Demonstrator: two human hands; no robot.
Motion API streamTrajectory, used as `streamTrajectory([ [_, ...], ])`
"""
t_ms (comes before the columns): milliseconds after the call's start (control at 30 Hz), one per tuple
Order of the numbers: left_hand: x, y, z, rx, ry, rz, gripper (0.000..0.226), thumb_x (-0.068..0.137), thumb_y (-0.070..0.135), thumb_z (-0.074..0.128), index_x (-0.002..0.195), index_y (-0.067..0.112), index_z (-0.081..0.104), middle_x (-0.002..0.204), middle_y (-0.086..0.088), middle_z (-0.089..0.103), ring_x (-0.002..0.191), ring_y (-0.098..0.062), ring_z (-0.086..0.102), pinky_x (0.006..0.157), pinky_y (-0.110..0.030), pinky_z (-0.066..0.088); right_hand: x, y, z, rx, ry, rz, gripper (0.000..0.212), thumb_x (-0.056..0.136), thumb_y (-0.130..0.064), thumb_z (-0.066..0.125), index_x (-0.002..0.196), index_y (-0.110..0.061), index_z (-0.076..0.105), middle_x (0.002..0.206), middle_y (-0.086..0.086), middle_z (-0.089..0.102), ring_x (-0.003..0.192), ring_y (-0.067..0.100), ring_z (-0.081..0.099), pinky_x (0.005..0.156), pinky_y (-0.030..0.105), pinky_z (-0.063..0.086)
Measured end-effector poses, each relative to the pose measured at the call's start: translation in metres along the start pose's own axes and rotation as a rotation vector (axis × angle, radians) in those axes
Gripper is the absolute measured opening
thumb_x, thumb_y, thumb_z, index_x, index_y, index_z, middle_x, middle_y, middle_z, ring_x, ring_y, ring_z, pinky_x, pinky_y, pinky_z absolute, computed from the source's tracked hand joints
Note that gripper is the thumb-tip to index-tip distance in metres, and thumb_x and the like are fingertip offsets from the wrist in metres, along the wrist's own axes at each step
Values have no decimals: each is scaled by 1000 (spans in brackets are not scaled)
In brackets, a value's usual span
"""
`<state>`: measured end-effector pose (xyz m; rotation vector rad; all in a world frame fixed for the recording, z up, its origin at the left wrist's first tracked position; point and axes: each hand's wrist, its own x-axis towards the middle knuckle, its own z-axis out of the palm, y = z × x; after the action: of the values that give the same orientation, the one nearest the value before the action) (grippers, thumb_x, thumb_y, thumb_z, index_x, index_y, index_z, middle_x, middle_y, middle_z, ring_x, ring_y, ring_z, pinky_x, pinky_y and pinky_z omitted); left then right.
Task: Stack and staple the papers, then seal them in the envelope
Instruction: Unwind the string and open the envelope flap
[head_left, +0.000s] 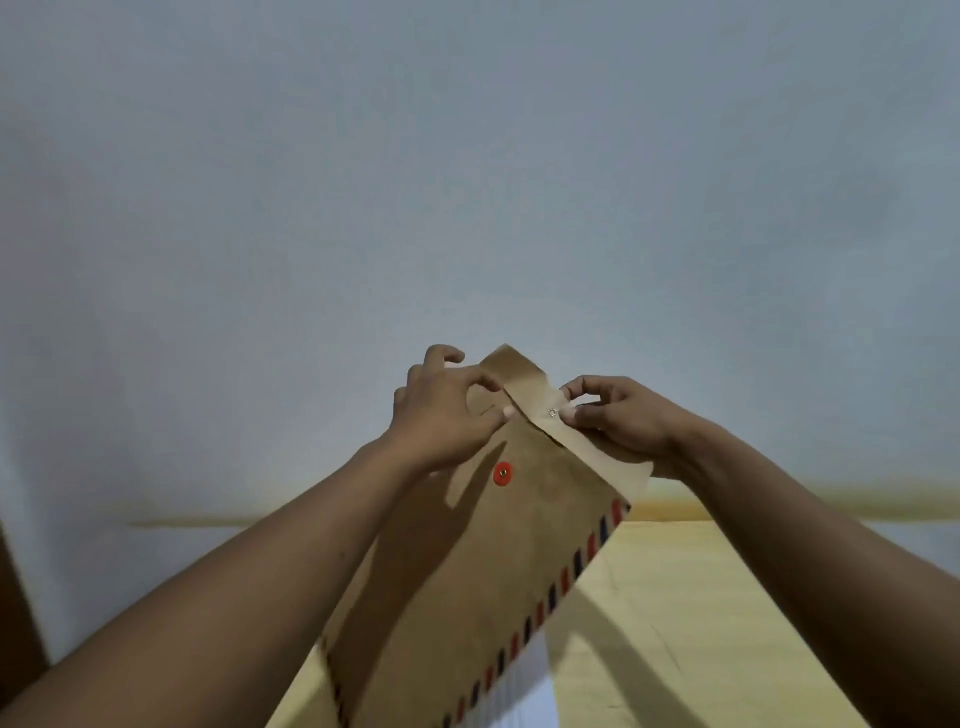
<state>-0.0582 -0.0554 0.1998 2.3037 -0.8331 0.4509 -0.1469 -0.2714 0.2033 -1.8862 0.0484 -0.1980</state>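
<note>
A brown envelope (498, 561) with red and blue striped edges is held up in the air, tilted, in front of the wall. A red round button (502, 474) sits on its body below the mouth. The flap (524, 382) stands up at the top, with a small metal eyelet (552, 412) in it. My left hand (441, 410) pinches the envelope's mouth at the left of the flap. My right hand (618, 415) pinches the flap beside the eyelet. A bit of white paper (524, 712) shows below the envelope at the bottom edge of the view.
A pale wooden table (691, 613) lies under the envelope, its far edge against a plain grey-blue wall (467, 182). A dark brown edge (15, 613) shows at the far left.
</note>
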Motion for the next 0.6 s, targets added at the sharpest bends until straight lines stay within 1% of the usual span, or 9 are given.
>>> streamTrajectory([
  [67,-12,-12,-7,-41,-22,-11,38,85,56,71,119,39,67,143,5,39,136,-18,43,114,-44,38,6,4,30,94,24,-5,12,99,-11,58,109,-6,63,84,12,71,65,20,66,56,31,54],
  [167,-37,-35,-13,-77,-96,-65,52,87,56,70,133,32,60,142,3,44,132,-17,50,107,-34,44,19,17,81,188,57,18,8,99,-7,55,104,-9,62,84,15,68,63,21,64,55,30,52],
  [267,-65,-61,-11,-111,-145,-171,64,86,56,73,141,30,53,145,0,44,130,-21,53,105,-38,49,30,37,129,308,22,98,9,99,-2,51,100,-8,59,89,20,66,69,28,63,59,35,52],
  [367,-90,-89,-4,-128,-174,-266,73,82,55,77,144,29,49,143,0,44,130,-21,53,106,-38,47,36,54,163,401,-21,176,12,99,1,47,94,-6,56,91,20,64,71,28,61,60,36,54],
  [433,-104,-106,2,-175,-170,-317,71,82,55,76,143,32,49,139,2,44,128,-18,53,101,-33,46,37,62,179,434,-38,212,13,100,1,46,94,-5,56,92,19,65,70,28,61,60,37,54],
  [500,-117,-119,9,-247,-144,-358,60,83,55,74,136,39,51,136,7,45,122,-14,54,97,-31,46,38,69,190,460,-51,238,13,100,0,46,95,-4,57,94,20,66,72,29,62,63,40,55],
  [533,-122,-124,12,-273,-136,-371,55,84,54,73,133,43,52,136,8,46,121,-14,55,97,-32,48,38,72,195,458,-54,253,13,101,0,47,96,-4,58,95,20,66,73,29,62,65,41,56],
  [600,-129,-133,19,-260,-143,-383,47,85,51,70,129,48,54,135,9,49,121,-15,57,102,-40,51,38,79,203,449,-61,281,12,101,-2,47,98,-5,59,93,17,68,75,28,63,66,40,56],
])
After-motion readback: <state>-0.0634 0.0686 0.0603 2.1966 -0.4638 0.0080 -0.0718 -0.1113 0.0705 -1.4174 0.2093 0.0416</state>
